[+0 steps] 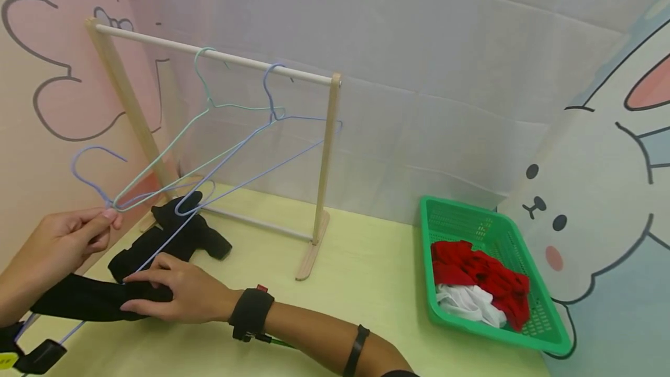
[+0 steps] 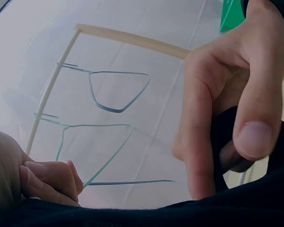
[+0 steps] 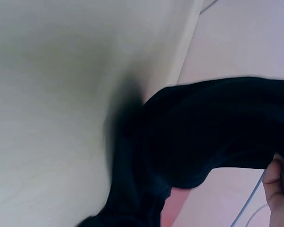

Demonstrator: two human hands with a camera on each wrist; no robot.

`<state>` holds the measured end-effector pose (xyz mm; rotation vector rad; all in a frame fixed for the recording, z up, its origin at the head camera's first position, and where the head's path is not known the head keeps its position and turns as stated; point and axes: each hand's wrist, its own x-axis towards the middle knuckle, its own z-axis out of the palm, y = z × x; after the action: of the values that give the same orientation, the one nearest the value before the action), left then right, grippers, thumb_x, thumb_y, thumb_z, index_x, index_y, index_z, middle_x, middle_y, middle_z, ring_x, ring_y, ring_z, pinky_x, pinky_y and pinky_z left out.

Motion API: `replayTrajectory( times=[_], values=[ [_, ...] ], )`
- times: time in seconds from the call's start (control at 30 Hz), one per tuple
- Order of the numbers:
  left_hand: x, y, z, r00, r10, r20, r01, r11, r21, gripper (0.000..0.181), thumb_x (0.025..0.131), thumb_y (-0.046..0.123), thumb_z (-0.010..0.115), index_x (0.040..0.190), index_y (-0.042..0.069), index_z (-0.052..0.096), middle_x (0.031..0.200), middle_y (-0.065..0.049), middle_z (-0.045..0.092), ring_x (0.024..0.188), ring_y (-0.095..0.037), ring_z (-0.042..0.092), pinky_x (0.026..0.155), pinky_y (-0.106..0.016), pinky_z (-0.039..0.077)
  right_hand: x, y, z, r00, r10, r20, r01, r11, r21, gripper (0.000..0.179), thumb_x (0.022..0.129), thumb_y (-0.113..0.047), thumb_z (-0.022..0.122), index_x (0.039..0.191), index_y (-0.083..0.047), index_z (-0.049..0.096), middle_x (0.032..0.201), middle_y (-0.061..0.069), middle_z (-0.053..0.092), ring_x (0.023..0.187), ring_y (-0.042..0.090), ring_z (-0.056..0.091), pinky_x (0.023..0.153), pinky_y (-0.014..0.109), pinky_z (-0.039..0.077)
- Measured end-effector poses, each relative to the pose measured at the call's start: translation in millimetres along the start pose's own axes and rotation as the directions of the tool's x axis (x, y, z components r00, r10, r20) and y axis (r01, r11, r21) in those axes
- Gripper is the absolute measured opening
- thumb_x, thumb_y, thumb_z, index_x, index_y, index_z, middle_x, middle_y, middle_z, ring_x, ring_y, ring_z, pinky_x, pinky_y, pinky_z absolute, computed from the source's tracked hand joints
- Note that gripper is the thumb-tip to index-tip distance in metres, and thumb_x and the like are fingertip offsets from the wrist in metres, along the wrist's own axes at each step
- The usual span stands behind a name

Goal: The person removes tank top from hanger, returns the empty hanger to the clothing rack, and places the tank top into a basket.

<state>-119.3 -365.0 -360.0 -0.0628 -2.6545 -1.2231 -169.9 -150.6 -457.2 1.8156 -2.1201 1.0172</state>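
My left hand (image 1: 78, 237) pinches a periwinkle-blue wire hanger (image 1: 99, 188) just below its hook, at the left of the head view. A black garment (image 1: 84, 298) hangs on this hanger's lower part. With thumb and fingers, my right hand (image 1: 183, 292) pinches the black cloth near the hanger's bar. In the left wrist view, the right hand (image 2: 227, 94) holds the cloth at the right, and the left hand (image 2: 47, 182) is at the lower left. The dark cloth (image 3: 203, 127) fills much of the right wrist view.
A wooden rack (image 1: 324, 156) with a white rail carries a mint hanger (image 1: 173, 138) and another blue hanger (image 1: 235, 150). A second black garment (image 1: 178, 228) lies on the yellow table (image 1: 377, 284) by its foot. At right, a green basket (image 1: 544, 301) holds red cloth (image 1: 481, 275) and white cloth (image 1: 468, 304).
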Motion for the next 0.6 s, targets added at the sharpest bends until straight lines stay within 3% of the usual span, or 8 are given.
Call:
replayTrajectory(
  times=[0.2, 0.33, 0.53, 0.6],
  values=[
    [-0.6, -1.5, 3.0, 1.0, 0.005, 0.016, -0.005, 1.0, -0.022, 0.037, 0.117, 0.014, 0.041, 0.118, -0.017, 0.061, 0.063, 0.002, 0.038, 0.047, -0.017, 0.031, 0.04, -0.035, 0.024, 2.3, -15.2, 9.0, 0.999, -0.023, 0.032, 0.024, 1.0, -0.012, 0.054, 0.091, -0.028, 0.09, 0.137, -0.008, 0.072, 0.102, -0.004, 0.055, 0.085, -0.004, 0.045, 0.078, 0.0, 0.035],
    [-0.8, -2.6, 4.1, 1.0, 0.011, 0.006, -0.011, 0.999, -0.043, 0.035, 0.117, 0.013, 0.042, 0.118, -0.016, 0.061, 0.063, 0.001, 0.039, 0.047, -0.019, 0.031, 0.04, -0.036, 0.024, 3.6, -21.6, 13.3, 1.0, -0.017, -0.006, 0.016, 0.998, -0.068, 0.054, 0.09, -0.029, 0.09, 0.136, -0.009, 0.072, 0.101, -0.003, 0.056, 0.082, -0.006, 0.042, 0.077, -0.001, 0.034],
    [1.4, -3.3, 4.3, 1.0, 0.01, 0.006, -0.009, 0.999, -0.049, 0.036, 0.117, 0.014, 0.042, 0.12, -0.018, 0.06, 0.064, 0.002, 0.039, 0.048, -0.018, 0.03, 0.04, -0.036, 0.024, 5.5, -29.0, 19.2, 0.996, -0.036, -0.084, 0.02, 0.983, -0.184, 0.038, 0.093, -0.028, 0.087, 0.127, -0.012, 0.078, 0.1, -0.007, 0.057, 0.08, -0.011, 0.042, 0.077, -0.003, 0.031],
    [2.5, -3.8, 3.9, 1.0, 0.016, 0.0, -0.016, 0.998, -0.062, 0.03, 0.117, 0.014, 0.044, 0.117, -0.004, 0.068, 0.063, 0.002, 0.039, 0.047, -0.018, 0.03, 0.04, -0.036, 0.024, 5.6, -30.6, 21.4, 0.992, -0.063, -0.105, 0.04, 0.977, -0.211, 0.033, 0.094, -0.027, 0.086, 0.124, -0.013, 0.079, 0.102, -0.007, 0.06, 0.081, -0.011, 0.047, 0.078, -0.003, 0.032]
  ],
)
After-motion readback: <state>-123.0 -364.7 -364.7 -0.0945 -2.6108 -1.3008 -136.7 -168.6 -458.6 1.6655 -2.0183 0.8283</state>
